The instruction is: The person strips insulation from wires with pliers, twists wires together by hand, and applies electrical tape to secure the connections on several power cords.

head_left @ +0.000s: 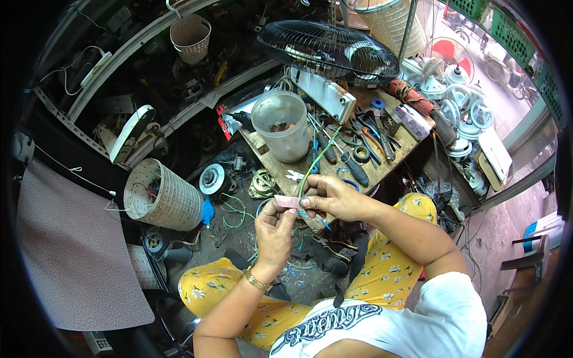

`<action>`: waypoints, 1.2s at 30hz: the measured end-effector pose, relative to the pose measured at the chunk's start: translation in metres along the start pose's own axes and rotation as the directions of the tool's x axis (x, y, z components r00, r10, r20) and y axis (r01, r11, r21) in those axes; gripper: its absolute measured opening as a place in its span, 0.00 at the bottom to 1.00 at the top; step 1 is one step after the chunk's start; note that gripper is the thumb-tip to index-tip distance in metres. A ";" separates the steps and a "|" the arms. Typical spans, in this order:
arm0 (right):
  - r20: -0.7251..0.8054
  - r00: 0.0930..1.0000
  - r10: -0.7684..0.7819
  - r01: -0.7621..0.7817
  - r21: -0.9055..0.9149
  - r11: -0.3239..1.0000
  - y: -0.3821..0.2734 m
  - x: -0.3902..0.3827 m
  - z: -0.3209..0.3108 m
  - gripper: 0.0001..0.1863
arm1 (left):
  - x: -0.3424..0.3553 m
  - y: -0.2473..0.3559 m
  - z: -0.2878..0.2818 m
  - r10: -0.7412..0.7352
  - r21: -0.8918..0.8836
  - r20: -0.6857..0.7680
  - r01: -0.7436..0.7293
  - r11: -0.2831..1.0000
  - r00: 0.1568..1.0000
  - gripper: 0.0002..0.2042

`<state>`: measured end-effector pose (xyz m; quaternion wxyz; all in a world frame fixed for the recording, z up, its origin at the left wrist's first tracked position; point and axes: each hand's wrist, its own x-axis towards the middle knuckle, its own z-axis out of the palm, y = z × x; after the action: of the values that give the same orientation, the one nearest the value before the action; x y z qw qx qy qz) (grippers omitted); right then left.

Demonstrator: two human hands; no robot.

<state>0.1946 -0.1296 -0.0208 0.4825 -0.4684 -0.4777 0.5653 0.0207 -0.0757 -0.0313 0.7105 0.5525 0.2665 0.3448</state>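
Note:
My left hand (274, 231) is closed, its thumb and fingers pinching one end of a small flat pale-pink strip (286, 201). My right hand (335, 198) pinches the strip's other end, with the thumb against the fingers. From the right fingers a green wire (316, 163) rises in a curve over the workbench. Beneath that hand a thin blue wire (324, 224) sticks out. Whether these wires pass inside the strip is hidden by the fingers. Both hands are above the near edge of the wooden workbench (267, 156).
A cloudy plastic bucket (280, 134), several screwdrivers, pliers and a tape roll (361, 154) crowd the bench. Behind stands a black fan guard (328, 51). At left are a white basket (173, 200) and a motor part (213, 178). Fan parts (459, 113) are piled at right.

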 end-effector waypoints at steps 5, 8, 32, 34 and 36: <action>-0.002 1.000 -0.028 0.028 -0.008 1.000 0.000 0.000 -0.004 0.13 | -0.001 0.006 0.004 -0.013 -0.052 0.023 0.014 0.999 1.000 0.05; -0.018 1.000 -0.016 0.017 0.016 1.000 0.004 0.002 -0.009 0.13 | -0.002 0.003 0.006 0.001 -0.064 0.001 -0.001 0.998 1.000 0.01; -0.021 1.000 -0.006 0.006 0.011 1.000 -0.006 0.001 -0.008 0.15 | -0.005 -0.004 -0.002 -0.093 -0.203 -0.027 0.086 0.975 0.995 0.02; -0.034 0.999 -0.023 0.024 0.018 1.000 -0.004 0.002 -0.008 0.15 | -0.004 -0.003 -0.001 -0.097 -0.199 -0.005 0.094 0.975 0.995 0.02; -0.082 0.996 -0.016 0.017 0.002 1.000 -0.004 0.003 -0.009 0.10 | -0.004 -0.001 0.000 -0.119 -0.245 -0.004 0.114 0.963 0.993 0.02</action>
<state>0.2038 -0.1259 -0.0180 0.5070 -0.4866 -0.4606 0.5423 0.0185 -0.0794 -0.0324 0.7896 0.4410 0.2608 0.3377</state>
